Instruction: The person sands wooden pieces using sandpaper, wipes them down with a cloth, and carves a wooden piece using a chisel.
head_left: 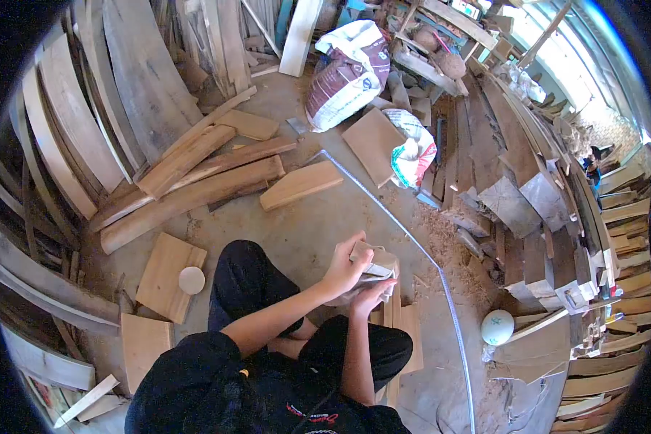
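Both my hands hold a small tan and grey bundle above my lap. It looks like a folded piece or block with pale, crumpled material around it; its exact kind I cannot make out. My left hand grips it from the left and top, thumb across its upper face. From below and the right, my right hand supports it with bent fingers. Under the hands, light wooden strips lie beside my folded right leg, partly hidden by it.
Wooden pieces and rough planks lie ahead. A round pale disc rests on a board at left. A blue-white strip crosses the floor. Stacked timber, a white balloon-like ball and sacks stand around.
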A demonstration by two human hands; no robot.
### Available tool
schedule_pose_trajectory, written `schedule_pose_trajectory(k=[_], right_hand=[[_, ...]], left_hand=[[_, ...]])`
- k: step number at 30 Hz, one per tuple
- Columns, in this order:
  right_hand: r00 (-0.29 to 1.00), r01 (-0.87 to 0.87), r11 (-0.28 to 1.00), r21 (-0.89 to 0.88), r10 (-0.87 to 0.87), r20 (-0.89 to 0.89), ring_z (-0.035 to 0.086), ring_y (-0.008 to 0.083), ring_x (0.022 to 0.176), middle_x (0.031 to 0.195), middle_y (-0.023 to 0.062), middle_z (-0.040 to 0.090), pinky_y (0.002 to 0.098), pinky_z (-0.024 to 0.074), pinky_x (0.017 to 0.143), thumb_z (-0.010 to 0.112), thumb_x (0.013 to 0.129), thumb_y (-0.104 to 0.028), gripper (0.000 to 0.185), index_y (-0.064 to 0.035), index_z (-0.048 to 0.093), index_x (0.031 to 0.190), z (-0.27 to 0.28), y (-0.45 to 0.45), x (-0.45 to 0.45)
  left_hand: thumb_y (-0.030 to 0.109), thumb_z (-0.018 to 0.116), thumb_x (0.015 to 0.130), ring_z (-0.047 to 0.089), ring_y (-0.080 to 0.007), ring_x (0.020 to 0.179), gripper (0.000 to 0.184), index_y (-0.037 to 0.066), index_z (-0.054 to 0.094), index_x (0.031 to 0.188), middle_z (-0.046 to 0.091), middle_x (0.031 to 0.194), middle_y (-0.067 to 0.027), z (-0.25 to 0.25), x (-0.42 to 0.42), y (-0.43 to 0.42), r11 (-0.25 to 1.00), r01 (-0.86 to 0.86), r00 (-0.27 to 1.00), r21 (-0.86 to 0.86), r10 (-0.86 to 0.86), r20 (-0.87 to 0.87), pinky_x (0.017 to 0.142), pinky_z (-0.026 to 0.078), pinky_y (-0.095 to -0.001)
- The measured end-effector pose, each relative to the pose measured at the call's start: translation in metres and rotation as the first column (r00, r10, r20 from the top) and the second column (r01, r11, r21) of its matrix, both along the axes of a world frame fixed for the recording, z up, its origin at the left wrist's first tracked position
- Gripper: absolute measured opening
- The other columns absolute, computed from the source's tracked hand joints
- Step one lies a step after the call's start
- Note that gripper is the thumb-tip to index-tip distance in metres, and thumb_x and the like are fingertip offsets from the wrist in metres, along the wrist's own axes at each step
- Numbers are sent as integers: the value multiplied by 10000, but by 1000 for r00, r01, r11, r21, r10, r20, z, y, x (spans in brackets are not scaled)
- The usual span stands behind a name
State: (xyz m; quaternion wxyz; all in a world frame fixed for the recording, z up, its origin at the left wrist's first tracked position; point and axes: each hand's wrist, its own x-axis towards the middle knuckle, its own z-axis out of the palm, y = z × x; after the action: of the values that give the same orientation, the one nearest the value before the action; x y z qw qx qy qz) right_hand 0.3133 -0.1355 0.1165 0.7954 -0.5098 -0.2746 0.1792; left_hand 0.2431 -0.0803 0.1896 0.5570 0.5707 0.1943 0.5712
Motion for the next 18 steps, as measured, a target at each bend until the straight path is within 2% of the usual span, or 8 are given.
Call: schedule_pose_trajectory(k=[2,4,6,10,11,14,16,18], right_hand=[[999,-9,1000,1,9,-51,495,192,1018,1116,103,489,334,430,848,265,957,-499,528,-50,407,1195,-4,2,-3],[973,-21,999,-46,9,-232,498,190,1013,1101,97,496,326,435,839,287,970,-427,453,-39,427,1157,-23,6,-1],[944,-31,994,-105,-5,-329,497,192,1015,1091,100,503,324,435,838,296,974,-381,414,-30,436,1144,-35,9,-1],[983,-78,994,-72,64,-171,530,210,948,1070,131,525,347,450,815,344,962,-308,393,2,419,1190,-101,12,10],[999,-42,990,-134,39,-25,527,204,947,1066,133,525,353,442,825,347,959,-289,394,16,418,1198,-136,13,19],[974,-122,985,-120,95,-206,516,197,966,1073,126,525,343,428,846,335,959,-270,376,25,451,1160,-144,13,18],[975,-115,981,-155,81,-208,524,192,934,1025,104,547,326,425,835,347,951,-240,327,17,507,1075,-173,20,29],[985,-73,974,-215,36,-171,532,189,895,989,92,558,321,431,817,360,947,-222,298,11,527,1028,-184,26,34]], left_hand=[[322,583,840,450,-71,596,346,8,461,761,489,593,-25,-6,2,2,999,-37,999,7,37,-3,507,358,-260],[332,576,843,440,-70,596,354,11,457,755,473,592,-14,-11,4,6,996,-86,996,-10,86,-13,510,350,-260],[322,560,849,416,-65,604,334,18,457,756,442,604,7,-9,-2,10,996,-34,999,-77,33,-15,519,333,-248],[303,529,864,368,-58,624,298,32,462,760,382,631,38,-1,-4,22,996,-24,999,-90,26,22,531,301,-226],[297,522,867,366,-55,628,287,34,464,767,382,640,40,-2,-4,26,997,-36,999,-75,38,17,536,299,-221],[286,505,877,361,-50,638,266,40,464,785,382,665,44,-7,-3,38,994,-83,996,-77,86,25,551,296,-213],[286,497,883,360,-49,644,263,42,456,793,381,678,47,-8,0,41,980,-121,989,-156,133,66,564,298,-214],[288,486,886,342,-52,645,262,43,451,801,364,687,50,-17,5,52,954,-274,956,-121,284,74,572,286,-215]])
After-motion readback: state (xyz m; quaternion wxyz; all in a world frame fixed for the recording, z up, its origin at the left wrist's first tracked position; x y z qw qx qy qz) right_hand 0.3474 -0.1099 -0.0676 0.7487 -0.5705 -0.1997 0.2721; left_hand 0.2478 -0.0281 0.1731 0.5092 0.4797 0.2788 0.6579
